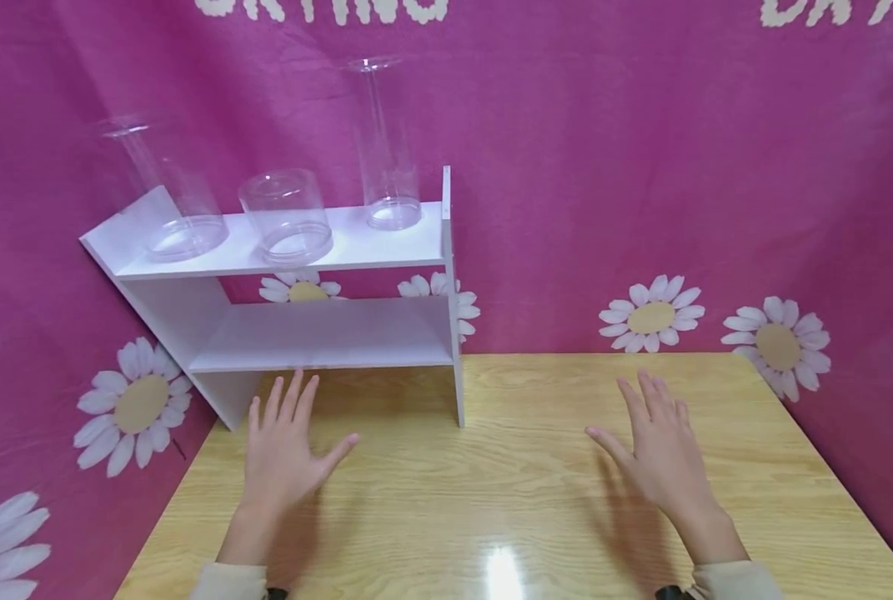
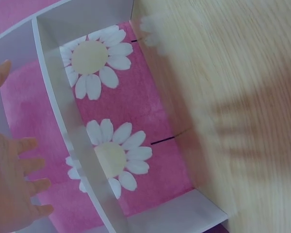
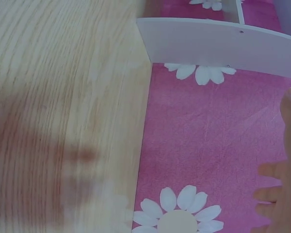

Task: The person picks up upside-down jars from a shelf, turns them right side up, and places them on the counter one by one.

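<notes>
My left hand [image 1: 284, 454] hovers over the wooden table with fingers spread, in front of the lower part of a white two-tier shelf [image 1: 326, 333]. It holds nothing; the left wrist view shows the same hand [image 2: 14, 184] beside the shelf boards. Off to the right, my right hand [image 1: 664, 454] is also held above the table, fingers apart and nothing in it. On the top board stand three clear containers: a tall wide cylinder [image 1: 187, 237] at left, a short one [image 1: 296, 242] in the middle and a tall narrow one [image 1: 393, 212] at right.
The wooden table [image 1: 521, 483] carries the shelf at its back left. Behind and at both sides hangs a magenta cloth [image 1: 566, 167] printed with white daisies and lettering. The shelf's right side panel [image 1: 454, 317] rises above the top board.
</notes>
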Demonstrator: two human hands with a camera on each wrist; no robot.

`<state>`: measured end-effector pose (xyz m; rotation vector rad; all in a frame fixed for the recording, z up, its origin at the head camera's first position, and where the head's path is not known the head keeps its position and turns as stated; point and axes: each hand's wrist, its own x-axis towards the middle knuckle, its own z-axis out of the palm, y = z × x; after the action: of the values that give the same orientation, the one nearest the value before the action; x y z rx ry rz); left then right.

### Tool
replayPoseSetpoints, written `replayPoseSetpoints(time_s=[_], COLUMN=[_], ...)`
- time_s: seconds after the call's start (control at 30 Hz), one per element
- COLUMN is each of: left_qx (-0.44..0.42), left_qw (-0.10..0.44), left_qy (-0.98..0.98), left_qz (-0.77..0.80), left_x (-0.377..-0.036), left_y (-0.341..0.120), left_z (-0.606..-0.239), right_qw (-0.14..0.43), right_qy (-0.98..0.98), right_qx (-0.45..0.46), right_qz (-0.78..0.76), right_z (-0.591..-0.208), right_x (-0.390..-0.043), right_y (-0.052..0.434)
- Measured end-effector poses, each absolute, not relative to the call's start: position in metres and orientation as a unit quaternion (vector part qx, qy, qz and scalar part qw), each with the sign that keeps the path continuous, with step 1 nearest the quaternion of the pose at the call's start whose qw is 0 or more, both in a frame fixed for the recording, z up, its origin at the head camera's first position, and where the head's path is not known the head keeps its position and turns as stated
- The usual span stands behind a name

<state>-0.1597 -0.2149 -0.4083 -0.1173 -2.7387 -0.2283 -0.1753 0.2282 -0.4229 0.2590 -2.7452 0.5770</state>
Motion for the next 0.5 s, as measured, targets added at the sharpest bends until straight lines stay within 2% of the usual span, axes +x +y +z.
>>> replayPoseSetpoints(time_s=[0.27, 0.5], left_qx=[-0.004, 0.075], left_qw=[0.228, 0.262], left_qy=[-0.967, -0.943], left_qz=[-0.112, -0.193], left_x=[-0.16, -0.175], left_y=[-0.235, -0.263], left_z=[-0.406, -0.393], right_qw=[0.149, 0.14], right_qy=[-0.961, -0.956], right_qx=[0.105, 0.118], right_qz=[0.207, 0.231], right_z=[-0.417, -0.411], right_x=[-0.181, -0.196], right_y=[0.22, 0.207])
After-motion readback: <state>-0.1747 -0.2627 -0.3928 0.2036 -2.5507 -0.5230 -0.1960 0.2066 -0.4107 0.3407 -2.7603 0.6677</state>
